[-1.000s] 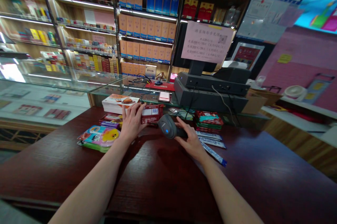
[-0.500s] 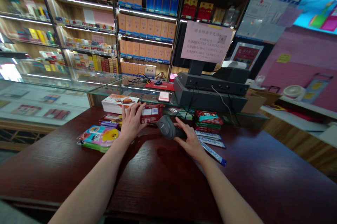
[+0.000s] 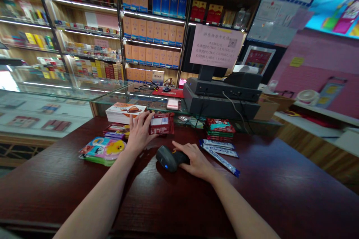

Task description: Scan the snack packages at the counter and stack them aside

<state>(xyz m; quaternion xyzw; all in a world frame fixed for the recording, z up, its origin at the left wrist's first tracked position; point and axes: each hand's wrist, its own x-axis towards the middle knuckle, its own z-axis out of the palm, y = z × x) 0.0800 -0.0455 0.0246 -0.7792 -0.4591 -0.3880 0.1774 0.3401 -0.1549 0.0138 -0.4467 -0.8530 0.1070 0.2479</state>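
My left hand (image 3: 140, 133) has its fingers closed on the left end of a dark red snack packet (image 3: 164, 121). The packet's barcode label faces me. In my right hand (image 3: 198, 160) is the handle of a black barcode scanner (image 3: 168, 159), held low over the wooden counter, apart from the packet. A small blue light shows on the scanner's head. Close to my left wrist lie a colourful bag with a yellow duck picture (image 3: 110, 147) and a flat stack of snack packets (image 3: 116, 130). Behind my left fingers sits a white and orange box (image 3: 125, 112).
Beyond my right hand are a stack of red and green packets (image 3: 219, 128) and several blue-white stick packs (image 3: 221, 158). A black register with a monitor (image 3: 221, 102) stands at the back of the dark counter (image 3: 157, 205). Glass cases (image 3: 47, 106) border it on the left.
My right hand has lowered the scanner toward me and slightly left, away from the packet. A blue light now shows on it. My left hand stays on the packet. The view has shifted slightly.
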